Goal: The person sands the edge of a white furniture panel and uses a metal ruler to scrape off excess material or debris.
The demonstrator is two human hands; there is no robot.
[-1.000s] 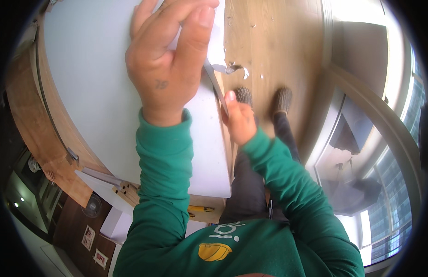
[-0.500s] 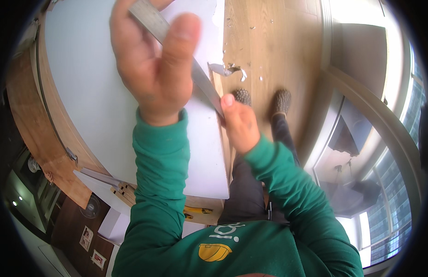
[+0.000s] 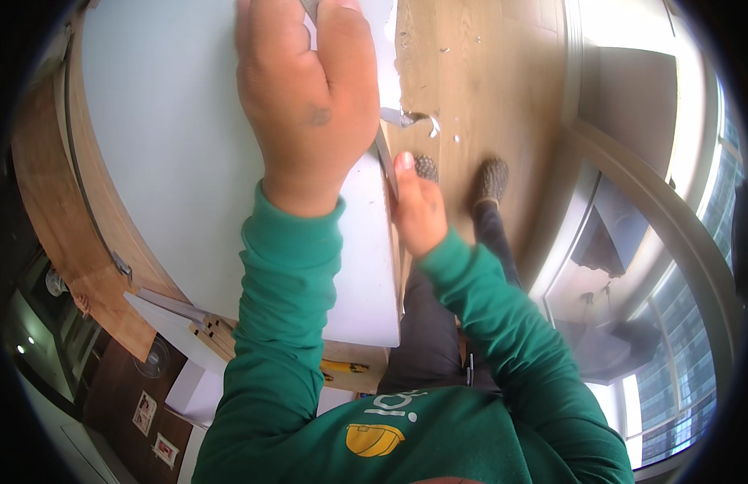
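In the head view I've got both hands on a grey strip [image 3: 386,165], and here's how it sits: the left hand [image 3: 313,97] grips its far end, fingers bent around it and running out past the top edge, while the right hand [image 3: 421,211] pinches the near end, thumb laid along the metal. The strip slants along the right edge of the white board [image 3: 168,161]; whether it touches there, I can't tell. Just above the right hand, a torn curl [image 3: 406,119] pokes out from that edge over the wood floor [image 3: 503,89], where pale flecks [image 3: 456,139] lie about. Now the writing: white lettering [image 3: 396,400] crosses the green shirt [image 3: 463,436], part of it lost in the folds, with a yellow hard hat print [image 3: 374,440] beside it. There's a dark mark [image 3: 318,117] on the back of the left hand, too blurred for me to read. Down at lower left, two cards [image 3: 146,411] show red-and-white printing, too small to make out, near a round fan [image 3: 152,357].
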